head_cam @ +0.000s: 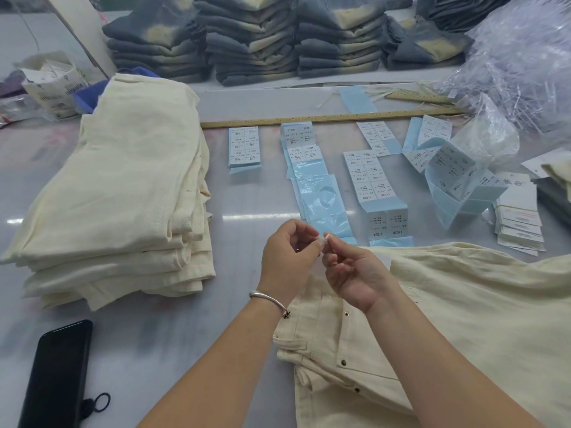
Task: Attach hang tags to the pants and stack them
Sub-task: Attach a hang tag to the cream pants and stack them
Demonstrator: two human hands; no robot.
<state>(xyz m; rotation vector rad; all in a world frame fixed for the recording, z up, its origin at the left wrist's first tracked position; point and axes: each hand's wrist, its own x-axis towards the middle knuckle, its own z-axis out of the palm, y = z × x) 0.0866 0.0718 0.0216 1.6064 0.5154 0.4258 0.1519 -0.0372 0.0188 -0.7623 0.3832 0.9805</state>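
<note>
Both hands raised together above the table, fingertips meeting. Left hand [285, 257] and right hand [355, 274] each pinch one end of a small clear-white piece [326, 239], probably a sticker or plastic fastener (too small to tell which). Fingers of both curled round it; neither hand rests on cloth.

Pants in work [432, 319]: cream pair lying directly beneath and to the right of the right hand, waistband with metal rivets just below the right wrist. No hang tag visible on it.

Finished stack [123, 196]: folded cream pants, well to the left of the left hand.

Label sheets [370, 177], blue-backed and printed, lie in rows just beyond the fingertips. Hang tags [519, 217], a pile of white cards, sit beyond and far to the right of the right hand. Black phone [58, 378] lies near the left forearm, on the left.

Step in hand, as judged: preparing the small piece, before tagging this pair. Task looks partway through, given the stack already built.

Next move calls for: freeing the right hand to reach far right for a card, then bringing the piece down to the waistband below the wrists. Risk: the small piece sticking to a fingertip or dropping onto the cloth.
</note>
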